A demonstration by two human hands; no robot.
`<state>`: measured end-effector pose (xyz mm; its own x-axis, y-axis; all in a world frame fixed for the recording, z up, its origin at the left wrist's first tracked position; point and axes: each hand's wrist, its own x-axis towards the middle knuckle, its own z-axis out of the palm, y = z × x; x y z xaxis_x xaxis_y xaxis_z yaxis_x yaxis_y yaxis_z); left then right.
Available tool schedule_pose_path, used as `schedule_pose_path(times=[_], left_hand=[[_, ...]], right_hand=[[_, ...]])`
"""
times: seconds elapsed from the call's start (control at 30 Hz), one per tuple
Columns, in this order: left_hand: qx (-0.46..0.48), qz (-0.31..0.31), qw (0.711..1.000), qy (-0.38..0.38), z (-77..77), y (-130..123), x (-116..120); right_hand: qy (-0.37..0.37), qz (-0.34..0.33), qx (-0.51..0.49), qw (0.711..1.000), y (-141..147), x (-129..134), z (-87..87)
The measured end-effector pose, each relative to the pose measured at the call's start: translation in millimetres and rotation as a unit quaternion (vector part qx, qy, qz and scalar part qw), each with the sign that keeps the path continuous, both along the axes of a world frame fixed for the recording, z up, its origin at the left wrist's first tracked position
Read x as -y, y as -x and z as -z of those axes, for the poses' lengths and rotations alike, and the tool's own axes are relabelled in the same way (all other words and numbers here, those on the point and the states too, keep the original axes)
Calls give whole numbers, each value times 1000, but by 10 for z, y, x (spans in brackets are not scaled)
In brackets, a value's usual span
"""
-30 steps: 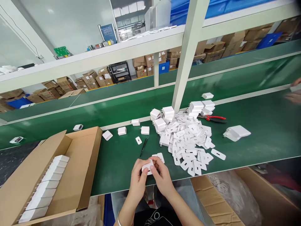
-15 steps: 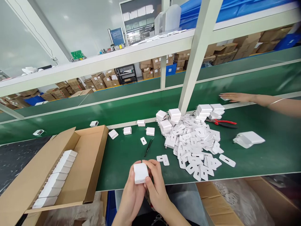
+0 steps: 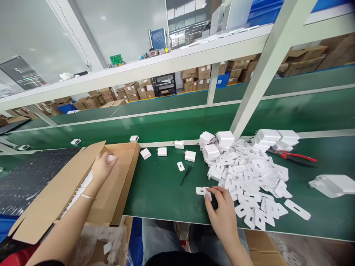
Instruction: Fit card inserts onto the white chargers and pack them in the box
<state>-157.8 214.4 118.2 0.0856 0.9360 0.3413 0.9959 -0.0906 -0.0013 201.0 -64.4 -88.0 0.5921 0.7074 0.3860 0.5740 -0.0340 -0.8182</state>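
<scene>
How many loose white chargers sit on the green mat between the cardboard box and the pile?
3: one charger nearest the cardboard box, one beside it, one nearer the pile.

No readable text anywhere. The blue sign on the upper shelf carries a white diagram, too small to read. The dark board at far left shows faint lines, illegible. The cardboard boxes bear labels, blurred.
</scene>
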Motion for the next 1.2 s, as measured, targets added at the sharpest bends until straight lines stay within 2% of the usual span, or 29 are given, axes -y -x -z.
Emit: schedule_pose_path(times=[0.07, 0.13, 0.27, 0.37, 0.43, 0.5, 0.53, 0.6, 0.67, 0.77, 0.83, 0.9, 1.0, 1.1, 1.2], left_hand=[[-40, -38, 998, 12, 49, 173, -229], [-87, -62, 994, 20, 125, 312, -331], [-145, -95, 985, 4, 212, 507, -390], [-160, -100, 982, -21, 183, 473, -425], [-164, -87, 981, -49, 147, 289, -429], [-165, -31, 984, -64, 137, -40, -401], [-165, 13, 984, -58, 153, -248, -376], [-147, 167, 975, 17, 240, -711, -323], [-145, 238, 957, 80, 402, -1168, -285], [-132, 241, 952, 137, 720, -1715, -273], [-112, 225, 954, 160, 917, -1957, -270], [-82, 213, 958, 173, 1063, -2107, -243], [-17, 219, 959, 178, 1177, -2198, -145], [68, 230, 954, 180, 1187, -2172, -16], [185, 217, 942, 174, 1121, -2071, 134]], right_hand=[[5, 8, 50, 999, -43, 9, 95], [6, 13, 82, 997, -45, 24, 134], [-3, 27, 122, 992, 3, 23, 102], [32, 8, 158, 987, 34, -14, 67], [65, -10, 172, 983, 42, -38, 63], [85, -16, 175, 981, 43, -49, 70], [89, -17, 171, 981, 40, -49, 75], [91, -18, 159, 983, 32, -41, 80], [92, -25, 144, 985, 21, -27, 78], [89, -31, 125, 988, 5, -12, 70], [84, -31, 118, 989, -2, -13, 67], [80, -28, 117, 990, -2, -26, 63], [76, -22, 127, 989, 5, -81, 39], [63, -25, 139, 988, 3, -202, -13], [52, -32, 138, 988, -29, -388, -77]])
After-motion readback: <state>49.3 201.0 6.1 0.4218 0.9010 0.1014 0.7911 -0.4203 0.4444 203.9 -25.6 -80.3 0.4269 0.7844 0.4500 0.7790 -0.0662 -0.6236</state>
